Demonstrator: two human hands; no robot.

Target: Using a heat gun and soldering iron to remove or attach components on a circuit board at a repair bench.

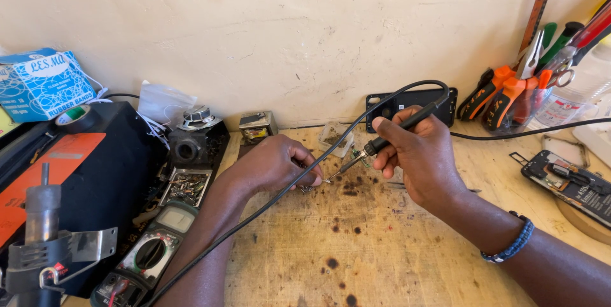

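Observation:
My right hand (417, 154) grips a black soldering iron (398, 127), tip pointing down-left toward the wooden bench (382, 243). Its black cord (267, 202) loops over the hand and runs down across my left forearm. My left hand (277, 164) rests fisted on the bench, pinching a small metal part (307, 187) right beside the iron's tip (330, 180). A small green circuit piece (365, 158) lies just behind the tip. What the left fingers hold is mostly hidden.
A multimeter (149, 253) and a tray of small parts (186, 186) lie left, beside a black case (95, 167) and a hot-air tool (38, 243). Pliers and screwdrivers (515, 94) stand at back right. An opened phone (573, 183) lies right. A blue box (41, 84) sits far left.

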